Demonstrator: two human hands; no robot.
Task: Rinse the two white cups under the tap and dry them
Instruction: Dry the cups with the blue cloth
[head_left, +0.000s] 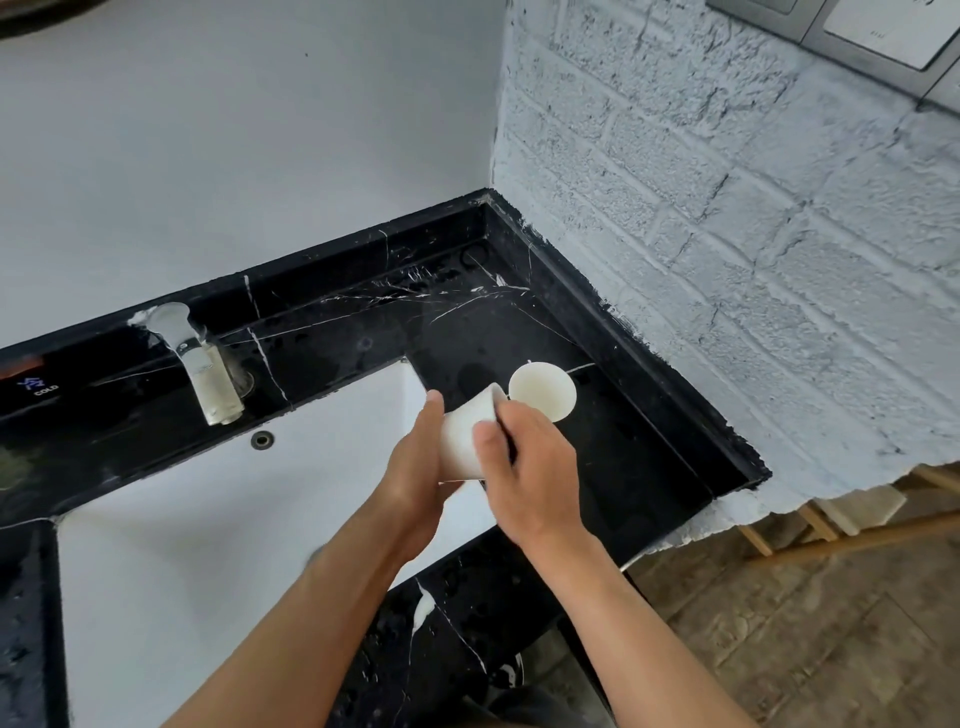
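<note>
- White cup (464, 439) tilted on its side, above the right edge of the white sink (208, 545).
- Left hand (415, 467) wrapped round it from the left; right hand (530, 467) gripping from the right; both grips full.
- Second white cup (543, 391) on black marble worktop (623, 457), just behind.
- Chrome tap (200, 364) well left.

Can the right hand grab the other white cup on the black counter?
Probably yes, once it lets go. The right hand is wrapped around the held cup, but the second cup sits just beyond it on the counter with nothing between.
</note>
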